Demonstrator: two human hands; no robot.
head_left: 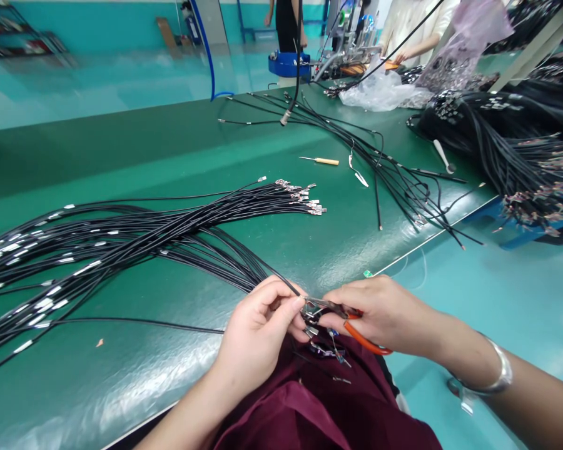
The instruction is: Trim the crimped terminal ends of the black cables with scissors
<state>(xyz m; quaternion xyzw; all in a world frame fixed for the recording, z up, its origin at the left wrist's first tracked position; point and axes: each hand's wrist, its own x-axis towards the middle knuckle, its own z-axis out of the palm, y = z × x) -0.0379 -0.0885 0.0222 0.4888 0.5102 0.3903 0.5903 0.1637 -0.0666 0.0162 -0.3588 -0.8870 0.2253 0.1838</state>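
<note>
My left hand (263, 328) pinches a thin black cable (286, 284) near its end, between thumb and fingers. My right hand (380, 309) is wrapped around orange-handled pliers (366, 340). Their metal jaws reach the cable end at my left fingertips; what they touch there is too small to make out. Small metal connectors hang just below my fingers, over a dark red cloth (304, 406) on my lap. Left of my hands lies a large bundle of black cables (187, 225) with white labels and metal connectors at its far ends.
A yellow-handled pick (326, 162) lies on the green table (136, 147). Loose black cables (356, 147) spread at the back right, near a clear plastic bag (380, 90). A heap of black cables (492, 131) stands far right. Another person (417, 31) works behind the table.
</note>
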